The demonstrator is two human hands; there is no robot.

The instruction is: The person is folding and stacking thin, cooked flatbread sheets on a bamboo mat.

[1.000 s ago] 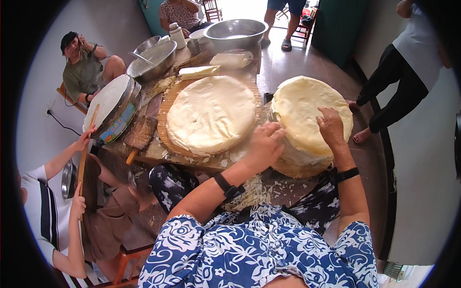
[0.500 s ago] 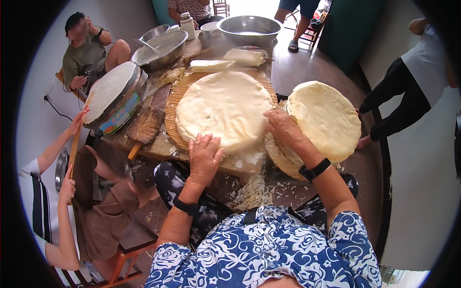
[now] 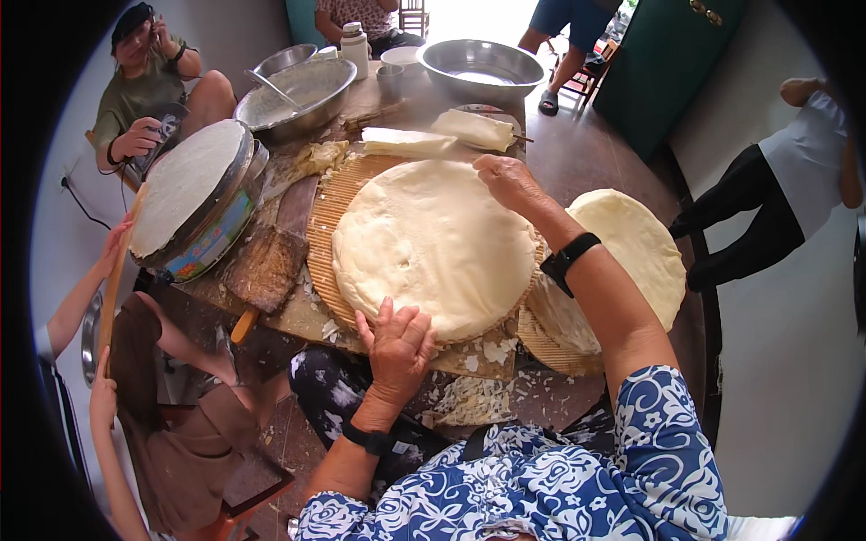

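Note:
A broad stack of pale, round thin dough sheets (image 3: 424,243) lies on a ribbed round mat (image 3: 323,230) on the table before me. My left hand (image 3: 397,347) rests at its near edge, fingers spread, the tips on the dough. At the far right edge, my right hand (image 3: 508,185) is closed in a pinch on the rim of the top sheet; the fingertips are partly hidden. Faint wrinkles show on the sheet below that hand. A second round stack (image 3: 627,252) stands to the right, partly behind my right forearm.
Two folded pale sheets (image 3: 410,142) lie beyond the mat. Metal bowls (image 3: 483,68) stand farther back, one with batter and a ladle (image 3: 271,87). At left are a round griddle (image 3: 189,189) and a brown, wooden-handled brush (image 3: 266,268). A person's hands hold a stick (image 3: 117,279) there.
My right hand has moved from the right edge of the stack to its far right edge. My left hand remains at the near edge. The whole view has shifted a little.

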